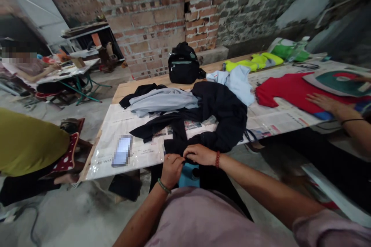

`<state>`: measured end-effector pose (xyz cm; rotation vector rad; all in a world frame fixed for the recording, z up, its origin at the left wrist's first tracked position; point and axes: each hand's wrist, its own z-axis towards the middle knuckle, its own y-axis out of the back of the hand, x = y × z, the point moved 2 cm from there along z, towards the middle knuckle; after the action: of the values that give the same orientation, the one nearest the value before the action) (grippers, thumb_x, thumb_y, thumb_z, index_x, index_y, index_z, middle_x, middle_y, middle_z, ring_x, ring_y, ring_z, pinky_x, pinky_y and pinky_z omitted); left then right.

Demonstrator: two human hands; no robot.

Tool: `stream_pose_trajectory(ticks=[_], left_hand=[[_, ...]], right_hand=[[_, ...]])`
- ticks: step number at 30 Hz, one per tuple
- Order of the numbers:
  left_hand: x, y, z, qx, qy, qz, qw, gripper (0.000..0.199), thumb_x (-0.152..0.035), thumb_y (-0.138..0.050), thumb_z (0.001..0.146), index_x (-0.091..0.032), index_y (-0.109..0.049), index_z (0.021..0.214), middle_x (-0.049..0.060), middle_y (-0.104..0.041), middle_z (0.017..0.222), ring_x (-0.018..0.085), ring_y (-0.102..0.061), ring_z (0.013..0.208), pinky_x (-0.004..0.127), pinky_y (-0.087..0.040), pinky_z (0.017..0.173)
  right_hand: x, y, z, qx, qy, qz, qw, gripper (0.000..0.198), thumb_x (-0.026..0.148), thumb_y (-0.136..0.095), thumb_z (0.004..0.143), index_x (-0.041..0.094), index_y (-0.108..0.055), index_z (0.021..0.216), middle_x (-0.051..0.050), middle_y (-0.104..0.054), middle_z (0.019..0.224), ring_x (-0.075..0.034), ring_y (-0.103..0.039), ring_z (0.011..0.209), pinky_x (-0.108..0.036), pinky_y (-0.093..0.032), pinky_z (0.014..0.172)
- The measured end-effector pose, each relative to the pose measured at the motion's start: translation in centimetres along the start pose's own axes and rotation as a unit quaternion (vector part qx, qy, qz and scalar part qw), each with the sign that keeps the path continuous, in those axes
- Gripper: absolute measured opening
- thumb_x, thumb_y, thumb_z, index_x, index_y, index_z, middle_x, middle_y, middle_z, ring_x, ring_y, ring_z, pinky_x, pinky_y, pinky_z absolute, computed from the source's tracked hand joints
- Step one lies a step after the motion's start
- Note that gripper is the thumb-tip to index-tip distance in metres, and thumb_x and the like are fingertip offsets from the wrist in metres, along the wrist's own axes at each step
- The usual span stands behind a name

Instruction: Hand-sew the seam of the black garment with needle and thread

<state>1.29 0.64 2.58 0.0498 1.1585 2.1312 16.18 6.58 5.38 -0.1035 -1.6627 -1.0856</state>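
A black garment lies crumpled on the table, and one end of it reaches the front edge close to my body. Both hands meet at that end with fingers pinched together. My left hand, with a green bead bracelet, grips the cloth's edge from the left. From the right, my right hand, wearing a red bead bracelet, pinches the same edge; the fingertips nearly touch. Exactly what lies between the fingertips is too small to tell. A light grey cloth rests on the garment's left part. Below my hands shows a blue object with a dark round part.
Newspaper under clear plastic covers the table. A phone lies at left, a black bag stands behind. At right, a co-worker's hand rests on a red garment beside an iron. Another person in yellow-green sits left.
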Motion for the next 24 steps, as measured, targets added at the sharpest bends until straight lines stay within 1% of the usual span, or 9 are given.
stream_pose_trajectory(ticks=[1,3,5,7,10,14,16,19,24], left_hand=[[-0.1,0.0,0.1,0.000,0.000,-0.001,1.000,0.015,-0.011,-0.047,0.078,-0.017,-0.059,0.085,0.005,-0.057,0.079,0.016,-0.052,0.079,0.032,-0.039,0.074],[-0.3,-0.2,0.3,0.001,0.002,-0.003,1.000,0.014,-0.011,-0.047,0.078,-0.017,-0.059,0.085,0.005,-0.057,0.080,0.016,-0.051,0.079,0.032,-0.039,0.073],[-0.4,-0.5,0.6,0.006,0.004,-0.006,1.000,0.014,-0.011,-0.048,0.078,-0.016,-0.059,0.085,0.006,-0.057,0.080,0.016,-0.051,0.079,0.032,-0.039,0.072],[-0.5,-0.8,0.9,0.013,0.012,-0.013,1.000,0.013,-0.012,-0.048,0.078,-0.016,-0.059,0.084,0.006,-0.057,0.081,0.016,-0.051,0.079,0.032,-0.039,0.072],[-0.5,-1.1,1.4,0.019,0.043,-0.027,0.999,0.013,-0.013,-0.050,0.077,-0.017,-0.060,0.084,0.005,-0.057,0.082,0.016,-0.051,0.078,0.031,-0.040,0.071],[-0.6,-1.0,1.9,0.019,0.059,-0.037,0.997,0.014,-0.012,-0.050,0.076,-0.017,-0.060,0.083,0.005,-0.058,0.082,0.016,-0.052,0.079,0.030,-0.040,0.071],[-0.8,-1.0,2.0,0.025,0.053,-0.038,0.998,0.015,-0.011,-0.049,0.076,-0.018,-0.060,0.083,0.004,-0.058,0.081,0.015,-0.052,0.078,0.030,-0.040,0.071],[-1.1,-1.1,2.0,0.041,0.035,-0.039,0.998,0.017,-0.010,-0.047,0.077,-0.019,-0.061,0.083,0.004,-0.059,0.080,0.015,-0.053,0.078,0.030,-0.039,0.071],[-1.4,-1.2,2.1,0.044,0.015,-0.033,0.998,0.017,-0.009,-0.048,0.076,-0.019,-0.060,0.084,0.004,-0.059,0.081,0.015,-0.052,0.079,0.031,-0.038,0.072]], right_hand=[[-0.2,-0.1,0.0,-0.013,-0.040,0.058,0.997,0.015,0.014,-0.045,0.075,0.015,-0.059,0.080,0.000,-0.057,0.067,-0.007,-0.052,0.053,-0.018,-0.039,0.051],[-0.7,-0.5,0.1,-0.049,-0.106,0.162,0.980,0.012,0.012,-0.044,0.072,0.015,-0.054,0.078,0.004,-0.053,0.059,-0.005,-0.047,0.043,-0.016,-0.035,0.042],[-1.2,-0.8,0.2,-0.093,-0.127,0.230,0.960,0.012,0.009,-0.044,0.069,0.016,-0.049,0.077,0.006,-0.052,0.056,-0.004,-0.044,0.039,-0.015,-0.033,0.039],[-1.6,-0.8,0.2,-0.126,-0.139,0.271,0.944,0.012,0.010,-0.045,0.068,0.017,-0.046,0.077,0.008,-0.052,0.053,-0.003,-0.041,0.035,-0.014,-0.030,0.036],[-2.1,-0.5,0.0,-0.126,-0.163,0.340,0.918,0.009,0.018,-0.051,0.068,0.016,-0.045,0.075,0.007,-0.054,0.051,-0.004,-0.042,0.032,-0.013,-0.025,0.031],[-2.5,0.0,-0.6,-0.102,-0.162,0.439,0.878,0.021,0.033,-0.057,0.068,0.015,-0.047,0.074,0.003,-0.059,0.057,-0.005,-0.046,0.033,-0.014,-0.023,0.028],[-2.7,0.0,-0.8,-0.103,-0.166,0.443,0.875,0.024,0.036,-0.059,0.067,0.014,-0.050,0.073,0.002,-0.059,0.058,-0.004,-0.046,0.033,-0.014,-0.022,0.028],[-3.2,-0.2,-0.8,-0.118,-0.184,0.417,0.882,0.023,0.033,-0.062,0.066,0.014,-0.052,0.071,0.004,-0.057,0.054,-0.002,-0.042,0.032,-0.013,-0.022,0.028],[-3.4,-0.9,-0.6,-0.119,-0.206,0.402,0.884,0.021,0.032,-0.060,0.068,0.014,-0.049,0.065,0.007,-0.051,0.046,-0.001,-0.035,0.028,-0.013,-0.020,0.027]])
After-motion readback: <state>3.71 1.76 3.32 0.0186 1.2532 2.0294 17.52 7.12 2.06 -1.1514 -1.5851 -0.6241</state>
